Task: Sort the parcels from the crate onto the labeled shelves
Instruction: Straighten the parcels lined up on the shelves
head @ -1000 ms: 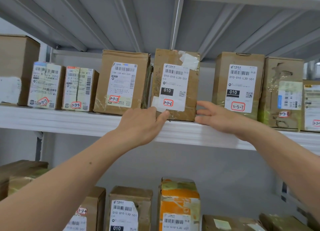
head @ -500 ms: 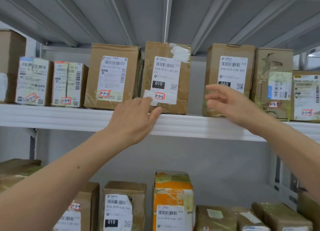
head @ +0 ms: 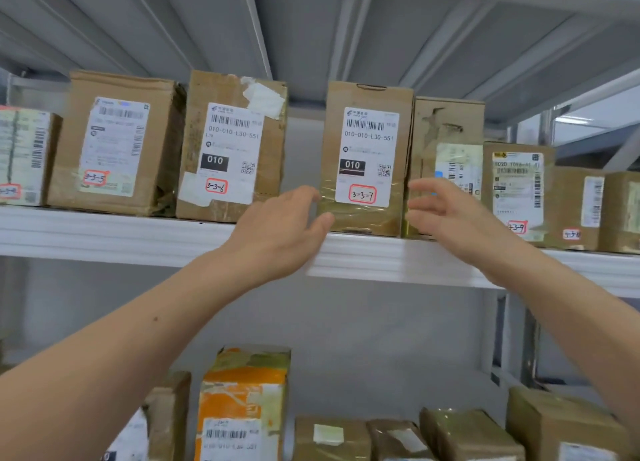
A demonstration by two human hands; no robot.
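Note:
A brown cardboard parcel marked 3-3-7 stands upright on the white shelf. My left hand is at its lower left corner, fingers extended and touching the taped edge. My right hand hovers with spread fingers at the parcel's lower right edge, in front of the neighbouring box. Neither hand grips anything. The parcel marked 3-3-6 stands to the left, with a gap between it and 3-3-7.
More parcels line the shelf: 3-3-5 on the left, a torn box and 3-3-9 on the right. The lower shelf holds an orange parcel and several taped brown ones. A metal shelf underside is overhead.
Both hands left the 3-3-6 parcel and moved right to either side of the 3-3-7 parcel. The view has shifted right as well.

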